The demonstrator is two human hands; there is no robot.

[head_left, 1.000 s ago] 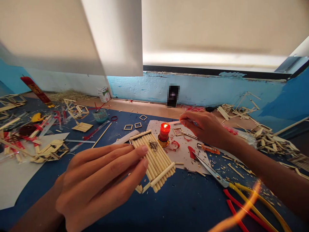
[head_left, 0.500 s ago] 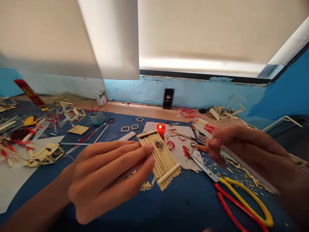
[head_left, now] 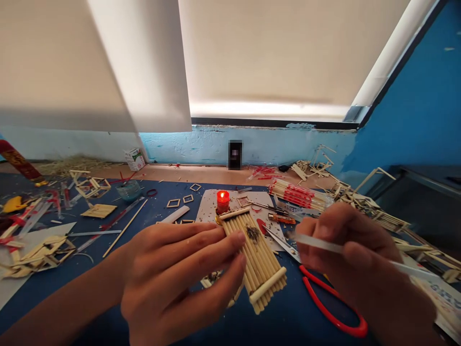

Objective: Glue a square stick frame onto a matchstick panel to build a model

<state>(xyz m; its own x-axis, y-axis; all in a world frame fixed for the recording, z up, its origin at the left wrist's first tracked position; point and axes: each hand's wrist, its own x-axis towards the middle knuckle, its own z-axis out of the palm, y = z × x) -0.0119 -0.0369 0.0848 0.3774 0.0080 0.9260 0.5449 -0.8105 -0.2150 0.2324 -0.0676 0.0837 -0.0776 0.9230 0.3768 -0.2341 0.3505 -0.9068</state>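
Observation:
Between the fingers and thumb of my left hand (head_left: 187,274) is a small panel of pale wooden sticks (head_left: 261,262), tilted, with a crosspiece at each end and a dark speckled patch near its upper part. My right hand (head_left: 345,254) is closed on a translucent glue stick (head_left: 317,243), whose darkened tip points left toward the panel without touching it. A lit red candle (head_left: 223,202) stands just beyond the panel's upper end. Scissors (head_left: 334,307) with a red handle lie partly beneath my right hand.
An orange lighter (head_left: 283,218) lies on white paper behind the panel. Packs of red-and-white wrapped sticks (head_left: 300,193) are at the back right. Stick frames (head_left: 91,185), a glass bowl (head_left: 128,191) and plastic strips cover the left. A large red candle (head_left: 21,163) leans at far left.
The view has shifted right. My right hand has come lower and nearer the panel, its glue stick now pointing left. My left hand still holds the panel.

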